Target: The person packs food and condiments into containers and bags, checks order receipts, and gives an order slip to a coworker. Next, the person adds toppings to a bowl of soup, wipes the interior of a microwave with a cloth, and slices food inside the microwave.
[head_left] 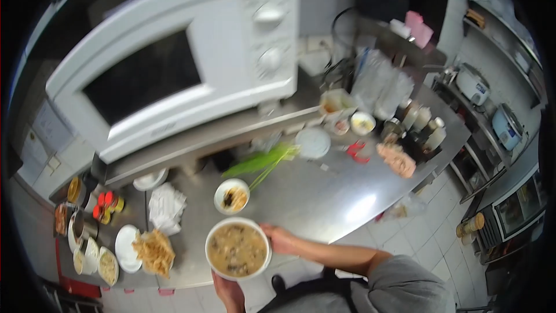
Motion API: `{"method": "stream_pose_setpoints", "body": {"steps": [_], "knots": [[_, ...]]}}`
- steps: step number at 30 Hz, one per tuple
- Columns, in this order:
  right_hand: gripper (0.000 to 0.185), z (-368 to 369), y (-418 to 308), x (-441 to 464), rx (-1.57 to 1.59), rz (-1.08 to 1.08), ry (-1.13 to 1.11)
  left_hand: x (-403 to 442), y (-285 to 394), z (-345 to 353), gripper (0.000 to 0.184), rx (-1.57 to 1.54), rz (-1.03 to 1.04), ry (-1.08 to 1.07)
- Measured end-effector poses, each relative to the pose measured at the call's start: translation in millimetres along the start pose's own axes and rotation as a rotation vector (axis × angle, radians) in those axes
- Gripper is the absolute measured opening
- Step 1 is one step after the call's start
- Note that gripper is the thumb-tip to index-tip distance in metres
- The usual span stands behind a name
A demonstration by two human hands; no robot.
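Note:
A large white bowl (238,219) of thick brownish soup (238,249) with dark bits is held in both hands at the table's front edge. My right hand (280,239) grips its right side, with the fingers partly hidden behind the bowl. Below the rim, my left hand (229,293) supports the near side; its fingertips are hidden underneath. Just behind stands a smaller white bowl (216,198) with pale and dark food in it. Green leaves (258,160) with long stems lie farther back on the steel table (295,197).
A white microwave (223,52) sits on a raised shelf at the back. To the left are a crumpled white bag (167,208), a white plate (124,249), golden-brown food (155,253) and red-lidded jars (109,204). Red-handled scissors (357,152) and several bottles (425,124) are at right.

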State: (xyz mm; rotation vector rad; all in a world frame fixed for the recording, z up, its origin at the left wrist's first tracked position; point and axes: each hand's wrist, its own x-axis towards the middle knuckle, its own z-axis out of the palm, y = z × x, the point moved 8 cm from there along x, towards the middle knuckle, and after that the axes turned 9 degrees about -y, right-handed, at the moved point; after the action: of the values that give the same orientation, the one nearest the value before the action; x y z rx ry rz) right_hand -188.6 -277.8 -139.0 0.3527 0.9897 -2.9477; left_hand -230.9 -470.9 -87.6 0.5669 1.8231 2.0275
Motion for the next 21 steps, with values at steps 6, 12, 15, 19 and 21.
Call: {"method": "stream_pose_setpoints", "body": {"steps": [6, 12, 15, 19, 21], "knots": [[0.036, -55.4, -64.5, -81.0, -0.048, 0.018, 0.025, -16.3, -21.7, 102.6, 0.042, 0.058, -0.048, -0.029], [0.038, -120.1, -135.4, -144.5, -0.191, -0.025, 0.025, -16.7, -54.4, 217.5, 0.039, -0.343, -0.234, -0.255], [0.036, -145.3, -162.7, -163.5, -0.173, -0.062, 0.071, -19.1, -79.5, 252.7, 0.038, -0.581, -0.327, -0.259], [0.035, -173.6, -183.9, -173.6, -0.133, -0.126, 0.047, -11.8, -41.9, 284.4, 0.037, -0.223, -0.189, -0.226], [0.036, -185.0, -188.7, -176.9, -0.145, -0.144, 0.050, 0.1, -60.9, 286.4, 0.048, 0.059, -0.147, -0.326]]}}
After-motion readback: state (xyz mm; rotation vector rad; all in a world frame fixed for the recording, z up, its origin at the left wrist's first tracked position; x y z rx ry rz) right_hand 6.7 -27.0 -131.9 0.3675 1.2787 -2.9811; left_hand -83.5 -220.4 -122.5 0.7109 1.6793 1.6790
